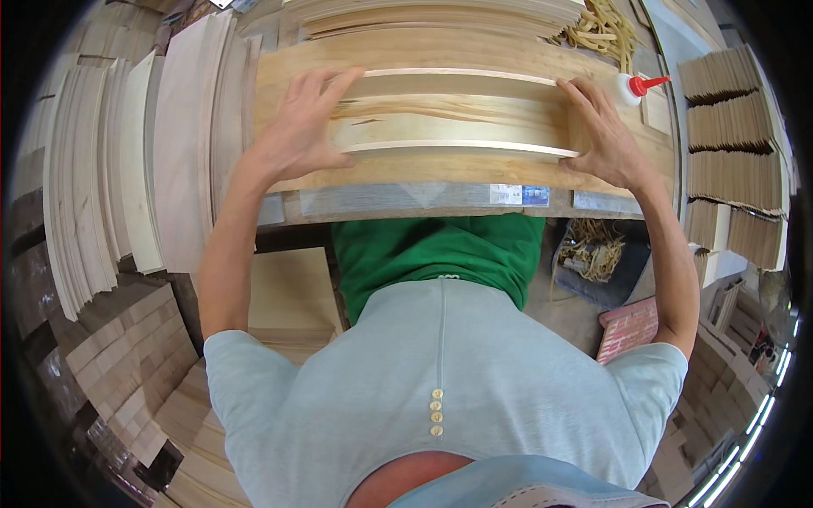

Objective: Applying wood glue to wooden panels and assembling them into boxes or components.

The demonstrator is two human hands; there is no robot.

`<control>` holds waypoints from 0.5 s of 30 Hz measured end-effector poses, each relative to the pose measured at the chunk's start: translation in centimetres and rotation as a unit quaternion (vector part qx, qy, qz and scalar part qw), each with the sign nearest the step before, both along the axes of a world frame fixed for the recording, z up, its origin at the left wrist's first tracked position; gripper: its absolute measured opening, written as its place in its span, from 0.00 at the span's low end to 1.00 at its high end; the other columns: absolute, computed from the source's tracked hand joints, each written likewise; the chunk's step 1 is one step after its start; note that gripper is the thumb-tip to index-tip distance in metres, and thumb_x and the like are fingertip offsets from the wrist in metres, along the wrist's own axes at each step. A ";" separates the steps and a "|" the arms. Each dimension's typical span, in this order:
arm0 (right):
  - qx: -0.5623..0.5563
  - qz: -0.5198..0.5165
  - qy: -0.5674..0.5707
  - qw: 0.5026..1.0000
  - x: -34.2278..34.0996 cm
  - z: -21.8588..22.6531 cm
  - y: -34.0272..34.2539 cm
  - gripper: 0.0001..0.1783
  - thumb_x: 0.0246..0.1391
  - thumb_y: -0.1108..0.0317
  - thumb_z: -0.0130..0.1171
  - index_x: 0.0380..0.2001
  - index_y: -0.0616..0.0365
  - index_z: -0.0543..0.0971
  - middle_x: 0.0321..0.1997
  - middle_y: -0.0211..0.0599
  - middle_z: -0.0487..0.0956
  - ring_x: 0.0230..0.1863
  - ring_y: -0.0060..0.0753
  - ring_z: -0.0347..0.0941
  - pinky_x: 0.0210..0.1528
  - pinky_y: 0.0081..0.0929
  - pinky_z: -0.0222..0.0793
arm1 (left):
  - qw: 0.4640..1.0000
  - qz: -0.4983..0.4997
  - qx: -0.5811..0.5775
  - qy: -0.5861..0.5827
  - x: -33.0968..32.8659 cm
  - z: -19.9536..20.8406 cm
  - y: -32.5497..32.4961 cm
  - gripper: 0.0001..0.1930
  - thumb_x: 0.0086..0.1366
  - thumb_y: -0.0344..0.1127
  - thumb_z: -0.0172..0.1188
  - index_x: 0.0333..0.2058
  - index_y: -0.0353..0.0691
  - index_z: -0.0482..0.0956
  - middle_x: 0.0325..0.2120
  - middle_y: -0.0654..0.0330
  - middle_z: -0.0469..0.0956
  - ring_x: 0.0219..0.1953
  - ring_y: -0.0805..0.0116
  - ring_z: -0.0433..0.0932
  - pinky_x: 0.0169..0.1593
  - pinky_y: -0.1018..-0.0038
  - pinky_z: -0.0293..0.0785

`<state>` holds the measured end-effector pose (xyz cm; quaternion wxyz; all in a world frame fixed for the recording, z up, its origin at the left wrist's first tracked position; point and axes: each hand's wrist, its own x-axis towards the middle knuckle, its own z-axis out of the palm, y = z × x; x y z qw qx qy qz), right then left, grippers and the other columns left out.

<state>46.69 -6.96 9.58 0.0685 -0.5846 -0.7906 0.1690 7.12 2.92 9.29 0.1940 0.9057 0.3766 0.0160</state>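
A long, shallow wooden box (440, 123) of pale boards lies across the workbench in front of me. Its two long side boards stand up from the bottom panel. My left hand (298, 125) spans the left end, fingers on the far side board and thumb by the near one. At the other end my right hand (603, 134) grips in the same way, fingertips on the far corner and thumb at the near corner. Most of the left end is hidden by my palm. Beyond my right hand is a white glue bottle (627, 90) with a red nozzle cap.
The box rests on a wide wooden board (474, 172) on the bench. Tall stacks of thin panels (190, 127) stand on the left, with more boards (440, 15) at the back. Bundled slats (732, 127) line the right. Rubber bands (603, 34) lie behind; a dark bin (597, 262) sits below.
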 end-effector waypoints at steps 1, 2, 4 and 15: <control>0.003 0.007 0.003 1.000 0.0 0.0 0.1 0.57 0.27 0.69 0.71 0.66 0.51 0.55 0.62 0.47 0.59 0.65 0.50 0.54 0.67 0.37 0.55 | 1.000 0.007 0.003 0.003 0.0 0.0 -0.1 0.56 0.35 0.35 0.74 0.65 0.47 0.53 0.58 0.50 0.58 0.61 0.47 0.55 0.65 0.59 0.55; 0.002 0.004 0.006 1.000 0.2 -0.1 -0.2 0.58 0.27 0.68 0.72 0.66 0.51 0.54 0.64 0.47 0.58 0.66 0.50 0.53 0.68 0.38 0.54 | 1.000 0.009 -0.007 0.007 0.2 -0.1 -0.3 0.57 0.34 0.36 0.75 0.65 0.47 0.52 0.60 0.49 0.56 0.63 0.48 0.54 0.65 0.59 0.54; 0.007 0.020 0.019 1.000 0.4 -0.8 -0.4 0.59 0.27 0.67 0.72 0.67 0.51 0.54 0.65 0.47 0.57 0.67 0.50 0.52 0.68 0.38 0.53 | 0.999 0.030 -0.010 0.022 -0.4 0.0 -0.7 0.59 0.33 0.38 0.76 0.66 0.47 0.51 0.62 0.48 0.55 0.64 0.48 0.52 0.66 0.59 0.53; -0.039 -0.257 0.276 0.925 2.0 -2.6 -3.6 0.30 0.66 0.56 0.44 0.65 0.62 0.58 0.66 0.48 0.62 0.68 0.37 0.56 0.67 0.32 0.50 | 0.788 0.293 -0.265 -0.472 -6.0 -5.0 -4.1 0.28 0.67 0.36 0.53 0.63 0.36 0.59 0.58 0.55 0.67 0.60 0.67 0.66 0.60 0.72 0.62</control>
